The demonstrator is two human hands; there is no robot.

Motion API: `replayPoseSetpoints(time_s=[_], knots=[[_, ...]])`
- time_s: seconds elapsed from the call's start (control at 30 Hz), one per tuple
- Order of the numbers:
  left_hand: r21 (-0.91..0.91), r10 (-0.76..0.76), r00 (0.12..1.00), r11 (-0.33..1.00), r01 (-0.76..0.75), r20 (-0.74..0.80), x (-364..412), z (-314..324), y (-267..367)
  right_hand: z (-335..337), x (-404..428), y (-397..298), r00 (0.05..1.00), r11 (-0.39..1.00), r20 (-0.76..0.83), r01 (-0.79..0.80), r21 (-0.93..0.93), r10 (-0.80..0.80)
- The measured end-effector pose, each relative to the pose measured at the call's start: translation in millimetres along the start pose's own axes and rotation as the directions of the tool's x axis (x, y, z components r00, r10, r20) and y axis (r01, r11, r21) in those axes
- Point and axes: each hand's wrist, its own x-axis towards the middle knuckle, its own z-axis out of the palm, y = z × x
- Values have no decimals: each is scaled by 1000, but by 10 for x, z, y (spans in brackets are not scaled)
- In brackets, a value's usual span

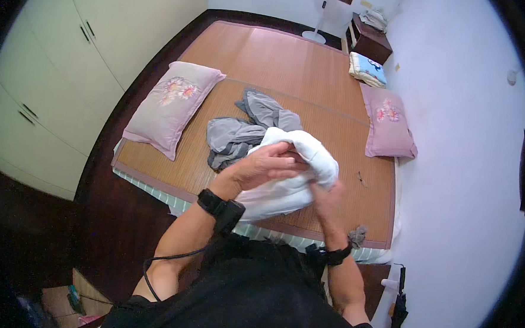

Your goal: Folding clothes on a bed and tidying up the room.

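Observation:
A bunched white cloth (283, 196), perhaps a garment, is held up in front of me over the near part of the bed. My left hand (267, 164) lies against its left side, fingers stretched towards a fold; whether they pinch the fabric is hard to see. On the other side, my right hand (330, 194) is blurred and grips the cloth's edge. Just beyond, a crumpled grey cloth (235, 136) rests on the bamboo mat (268, 44), with more grey fabric (269, 111) bunched behind it.
Pink floral pillows lie left (176, 106) and right (387, 119). Near the right pillow is a folded blue-and-cream blanket (367, 69). A small grey bundle (357, 236) sits at the bed's near edge. Wardrobes (58, 64) line the left; a standing fan (314, 36) and dark cabinet (371, 40) stand behind.

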Motion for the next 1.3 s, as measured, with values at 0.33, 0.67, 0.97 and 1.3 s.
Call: replayPoseSetpoints(time_s=[0.33,0.67,0.97,1.3], knots=[[920,72,964,324,221,-257,38,-660,-836,-969,623,-1039,993,743,-55,-41,668,105],[717,1,998,696,41,-58,239,-283,-1241,-1458,649,-1402,974,764,-227,146,629,1],[900,-93,983,395,184,-161,66,-737,-1992,-1909,634,-1529,976,743,-166,4,669,144],[803,967,211,238,-546,-143,-272,-1629,1507,-2845,1206,-992,948,930,-308,41,366,79]])
